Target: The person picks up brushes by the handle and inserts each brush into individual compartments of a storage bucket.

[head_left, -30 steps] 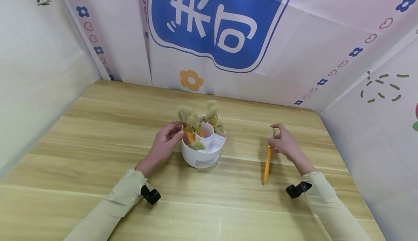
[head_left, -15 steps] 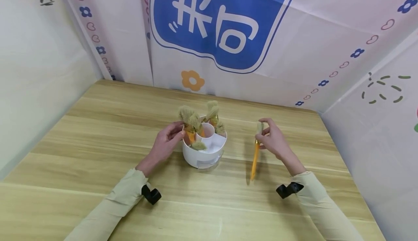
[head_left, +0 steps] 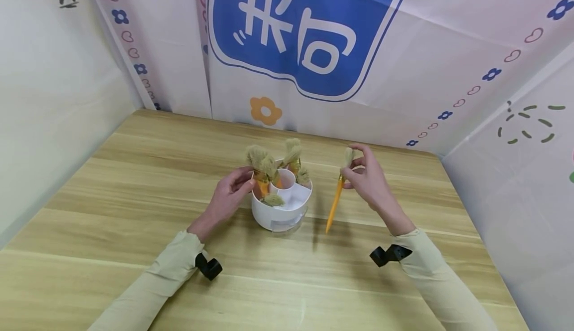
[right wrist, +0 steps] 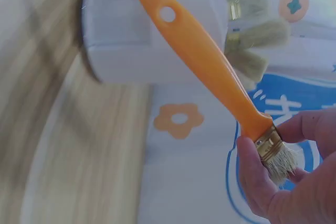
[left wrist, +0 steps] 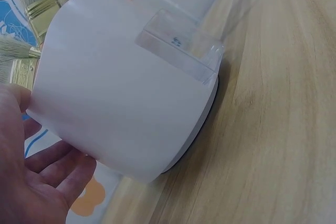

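My right hand (head_left: 369, 179) pinches a paintbrush (head_left: 335, 204) by its metal collar, bristles up and orange handle slanting down. It hangs above the table, right of a white round holder (head_left: 280, 219). In the right wrist view the paintbrush (right wrist: 202, 56) shows a hole near the handle's end. My left hand (head_left: 226, 199) grips the holder's left rim, thumb and fingers on its wall, seen closely in the left wrist view beside the holder (left wrist: 121, 87). Several other brushes (head_left: 262, 160) stand in the holder, bristles up; most of their handles are hidden inside.
The holder has a round middle cup (head_left: 283, 178) and a shallow white compartment (head_left: 296, 196) at its front right. A clear plastic piece (left wrist: 181, 43) sits on its front. The wooden table (head_left: 251, 286) meets printed sheets (head_left: 381, 121) at the back and sides.
My right hand has carried the paintbrush left and upward, toward the holder, and its handle now slants more. My left hand has kept its grip on the rim.
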`<state>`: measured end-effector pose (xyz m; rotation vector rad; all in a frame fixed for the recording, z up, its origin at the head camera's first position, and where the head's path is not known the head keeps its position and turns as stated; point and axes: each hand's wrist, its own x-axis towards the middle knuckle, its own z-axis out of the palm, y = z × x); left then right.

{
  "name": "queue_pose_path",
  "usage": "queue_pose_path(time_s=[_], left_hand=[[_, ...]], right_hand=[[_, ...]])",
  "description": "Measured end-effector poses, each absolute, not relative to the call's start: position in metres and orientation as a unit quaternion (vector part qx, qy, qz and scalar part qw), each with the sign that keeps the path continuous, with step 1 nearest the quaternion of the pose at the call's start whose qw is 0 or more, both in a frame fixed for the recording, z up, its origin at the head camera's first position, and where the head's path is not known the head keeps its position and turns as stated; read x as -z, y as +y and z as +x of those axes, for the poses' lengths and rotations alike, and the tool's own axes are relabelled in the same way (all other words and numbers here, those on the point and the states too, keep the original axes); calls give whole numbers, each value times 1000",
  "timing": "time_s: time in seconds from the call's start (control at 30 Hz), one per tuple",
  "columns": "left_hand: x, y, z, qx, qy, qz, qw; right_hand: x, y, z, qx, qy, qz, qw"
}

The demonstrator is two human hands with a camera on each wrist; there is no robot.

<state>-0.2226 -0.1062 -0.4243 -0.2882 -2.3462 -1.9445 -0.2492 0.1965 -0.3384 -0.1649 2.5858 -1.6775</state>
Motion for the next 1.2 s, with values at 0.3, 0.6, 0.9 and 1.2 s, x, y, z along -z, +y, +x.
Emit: queue_pose_path(time_s=[0.3,0.6,0.9,1.2], left_hand=[[426,-105,-222,636,-765,-96,42],[426,-107,-222,628,-772,-91,38],[425,-106,-222,633,-768,-92,41],[426,-106,-223,630,-770,-94,43]], right_hand=[[325,174,-247,598,799,-58,-9],[316,159,-243,635,764,-81,-73],[306,140,-235,663,704,-185,-173],[308,119,-231,594,658,-360,-292]])
